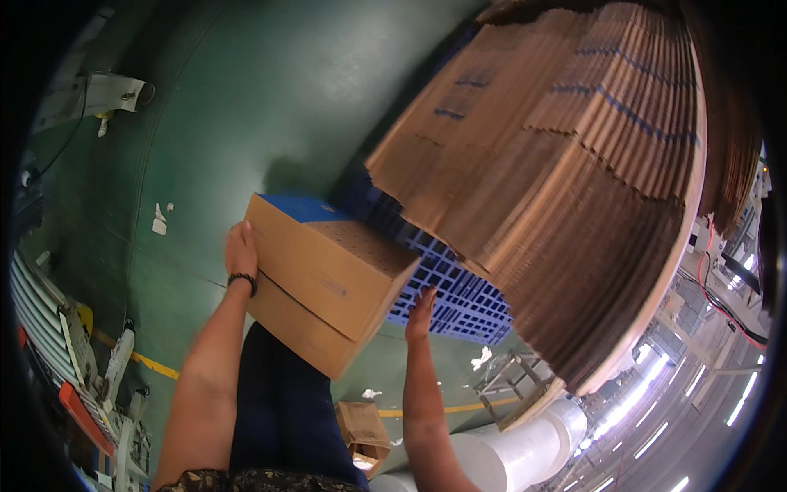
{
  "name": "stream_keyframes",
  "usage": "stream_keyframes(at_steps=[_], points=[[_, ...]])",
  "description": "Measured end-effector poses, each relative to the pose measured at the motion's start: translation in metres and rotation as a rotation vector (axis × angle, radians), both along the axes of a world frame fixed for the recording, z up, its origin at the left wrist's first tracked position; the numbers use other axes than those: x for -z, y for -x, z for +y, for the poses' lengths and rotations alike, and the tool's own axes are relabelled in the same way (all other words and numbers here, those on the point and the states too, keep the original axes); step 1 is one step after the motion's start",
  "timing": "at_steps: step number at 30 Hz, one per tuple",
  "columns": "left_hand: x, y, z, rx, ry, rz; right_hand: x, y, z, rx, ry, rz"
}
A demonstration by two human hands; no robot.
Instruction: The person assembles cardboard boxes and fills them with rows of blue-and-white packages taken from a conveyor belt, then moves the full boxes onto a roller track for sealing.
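In front of my body a brown cardboard box (328, 275) is held up at a tilt, with a blue printed panel along its far edge. My left hand (240, 250) is closed on the box's left side, a dark bracelet around the wrist. My right hand (420, 312), its fingers stretched out, is just off the box's right side, with a small gap showing. Behind that hand is a blue plastic pallet (467, 307). A tall stack of flattened cardboard boxes (525, 156) rests on the pallet, beyond the box and to its right.
White rolls (508, 451) lie at the lower right near a metal frame (508, 377). A small open carton (363, 430) stands on the green floor (238, 107) by my legs. Roller conveyor equipment (61, 344) runs along the left. Paper scraps (160, 219) litter the floor.
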State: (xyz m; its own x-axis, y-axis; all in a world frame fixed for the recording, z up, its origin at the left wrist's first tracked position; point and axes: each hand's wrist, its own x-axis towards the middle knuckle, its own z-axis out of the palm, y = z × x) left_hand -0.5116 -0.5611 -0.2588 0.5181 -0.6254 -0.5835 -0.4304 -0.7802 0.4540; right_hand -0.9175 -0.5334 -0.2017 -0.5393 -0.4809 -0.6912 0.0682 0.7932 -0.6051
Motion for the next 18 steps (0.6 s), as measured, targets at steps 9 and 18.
stream_keyframes(at_steps=[9,18], points=[[-0.023,-0.029,0.016,-0.157,-0.112,0.048,0.061,-0.057,-0.02,0.025,0.18,-0.44],[-0.211,-0.078,0.11,-0.605,0.011,0.055,-0.134,-0.137,-0.039,-0.258,0.085,-0.625]])
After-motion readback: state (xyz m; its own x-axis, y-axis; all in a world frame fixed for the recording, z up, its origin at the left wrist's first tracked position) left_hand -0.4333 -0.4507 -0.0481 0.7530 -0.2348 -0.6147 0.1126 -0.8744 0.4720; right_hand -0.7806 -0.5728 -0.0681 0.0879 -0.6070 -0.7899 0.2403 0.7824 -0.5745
